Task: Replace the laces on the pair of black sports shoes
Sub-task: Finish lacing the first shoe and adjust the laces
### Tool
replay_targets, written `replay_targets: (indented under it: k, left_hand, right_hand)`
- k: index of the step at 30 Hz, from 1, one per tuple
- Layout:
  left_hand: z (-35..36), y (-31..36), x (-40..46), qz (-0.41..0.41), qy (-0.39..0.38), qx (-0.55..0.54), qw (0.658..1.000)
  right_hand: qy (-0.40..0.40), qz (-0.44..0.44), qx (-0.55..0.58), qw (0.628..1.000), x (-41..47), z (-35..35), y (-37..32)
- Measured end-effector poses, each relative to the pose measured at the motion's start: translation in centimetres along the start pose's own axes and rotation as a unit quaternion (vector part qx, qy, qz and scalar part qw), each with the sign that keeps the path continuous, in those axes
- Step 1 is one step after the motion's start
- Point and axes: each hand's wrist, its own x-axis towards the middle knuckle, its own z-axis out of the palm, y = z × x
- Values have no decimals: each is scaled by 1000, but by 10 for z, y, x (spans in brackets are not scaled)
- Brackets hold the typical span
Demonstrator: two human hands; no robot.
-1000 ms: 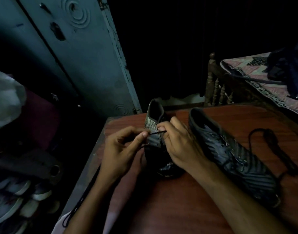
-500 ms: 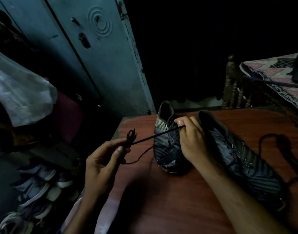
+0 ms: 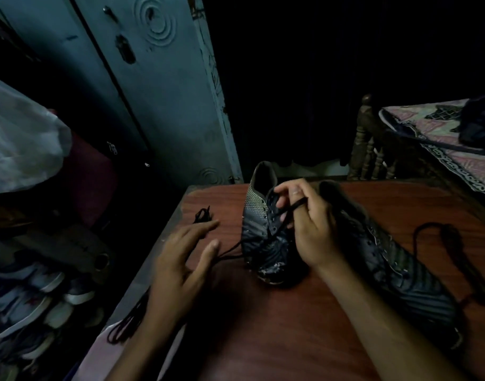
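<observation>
Unlacing stage of the left-hand shoe. The right hand (image 3: 310, 229) pinches a black lace (image 3: 288, 213) between thumb and curled fingers, directly above the eyelet rows of the upright shoe (image 3: 263, 243), whose toe points toward the viewer. From the pinch the lace runs down across the eyelets and trails off to the side of the left hand (image 3: 186, 248), which lies flat, fingers straight and spread, holding nothing; the slack passes just beside its thumb. A frayed lace end (image 3: 202, 215) rests just beyond the left fingertips.

By judgement, the lace is partly threaded in this shoe; whether it is going in or coming out cannot be told. The next move calls for drawing the lace through an eyelet with the pinch, while the free hand steadies the shoe or gathers slack.

On the far side of the gripping hand lies the second shoe (image 3: 387, 257), on its side, touching the right wrist. Beyond it a loose lace coil (image 3: 439, 243) sits on the wooden table (image 3: 290, 339). Another dark lace (image 3: 128, 323) hangs over the table edge near the left forearm. The second shoe crowds the working arm; dim light obscures the eyelets.
</observation>
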Motion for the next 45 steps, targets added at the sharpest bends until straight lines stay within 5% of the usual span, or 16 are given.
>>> replay_targets:
  k: [5,14,21,28,31,34,39,45]
  left_hand:
    - [35,46,17,57,-66,-79,993]
    - [46,24,37,-29,-53,-211,976]
    - [69,5,24,-125,-38,-272,953]
    - [71,1,16,-55,9,-188,981]
    - [66,4,17,-42,62,-181,981]
    - [61,7,20,-56,76,-222,970]
    - [40,25,32,-2,-68,-240,968]
    - [13,35,52,5,-162,-213,964]
  right_hand:
    - [-105,-74,-88,988,-8,1,-2]
    - [-141,-31,-161,976,-4,-3,1]
    - [-333,80,-354,871,3,-30,-1]
    - [-225,147,-309,912,10,-40,-1]
    - [-179,60,-393,900,8,-32,4]
    - [-122,-37,-343,931,6,-23,-2]
    - [-218,-26,-223,950,-3,-11,-9]
    - [-142,-34,-258,955,-3,-13,1]
